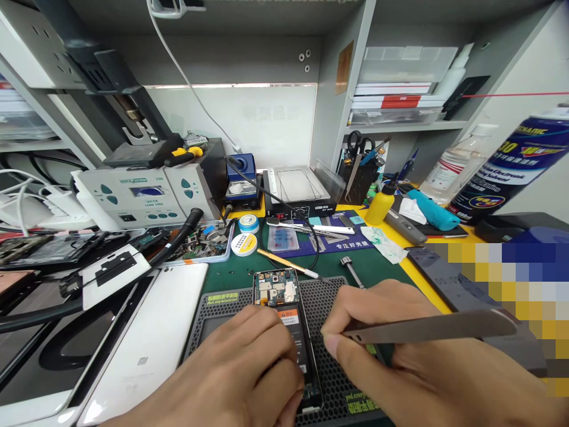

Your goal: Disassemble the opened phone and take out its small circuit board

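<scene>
Left hand (pixel 249 362) curled over opened phone (pixel 303 333), grip unclear; right hand (pixel 413 365) pinching flat metal tool (pixel 431 328).

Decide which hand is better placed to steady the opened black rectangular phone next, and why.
Left, probably: the left hand lies over the phone, while the right hand, off to the phone's right, grips a long grey metal tool.

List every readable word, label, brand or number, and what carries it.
"Anti slip balance pad": black honeycomb mat.
"OPEN": red-banded box on the shelf.
"Electronic": blue aerosol can.
"专注好": purple-blue mat.
Remaining text is too small, blurred or partial, including the hot-air station, phone battery, yellow-and-white tin and clear bottle.
</scene>
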`<action>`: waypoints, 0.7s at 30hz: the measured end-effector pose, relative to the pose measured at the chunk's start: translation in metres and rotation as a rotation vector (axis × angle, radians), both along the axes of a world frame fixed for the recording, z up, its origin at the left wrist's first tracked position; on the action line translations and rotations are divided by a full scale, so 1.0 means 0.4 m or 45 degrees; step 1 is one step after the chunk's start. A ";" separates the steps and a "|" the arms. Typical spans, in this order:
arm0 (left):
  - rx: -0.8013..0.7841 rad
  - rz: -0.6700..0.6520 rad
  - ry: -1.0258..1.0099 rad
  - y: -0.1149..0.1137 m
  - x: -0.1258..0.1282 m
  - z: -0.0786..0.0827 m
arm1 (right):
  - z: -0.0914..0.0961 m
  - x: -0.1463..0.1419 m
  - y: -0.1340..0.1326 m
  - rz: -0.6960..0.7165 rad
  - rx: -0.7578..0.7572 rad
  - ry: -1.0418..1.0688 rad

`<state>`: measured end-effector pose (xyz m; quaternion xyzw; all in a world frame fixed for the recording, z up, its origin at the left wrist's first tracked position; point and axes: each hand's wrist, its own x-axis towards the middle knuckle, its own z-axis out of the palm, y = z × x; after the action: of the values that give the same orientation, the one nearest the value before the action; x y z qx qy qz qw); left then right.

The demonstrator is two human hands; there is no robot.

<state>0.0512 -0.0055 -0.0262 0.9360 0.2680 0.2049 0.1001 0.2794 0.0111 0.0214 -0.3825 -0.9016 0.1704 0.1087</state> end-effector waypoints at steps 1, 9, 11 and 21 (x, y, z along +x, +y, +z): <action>-0.003 -0.007 0.002 -0.001 -0.001 -0.001 | -0.001 0.001 -0.001 0.001 0.003 0.005; -0.012 -0.017 0.037 -0.005 -0.002 0.003 | 0.008 0.006 -0.003 0.004 0.001 -0.008; -0.005 -0.009 0.037 -0.004 -0.002 0.003 | 0.009 0.006 -0.003 0.012 0.005 -0.003; -0.141 0.022 0.000 -0.007 -0.002 0.013 | 0.002 0.011 -0.001 0.003 0.055 0.089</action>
<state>0.0505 -0.0083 -0.0210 0.9266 0.2871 0.1908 0.1500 0.2836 0.0107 0.0221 -0.3727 -0.9012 0.1644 0.1480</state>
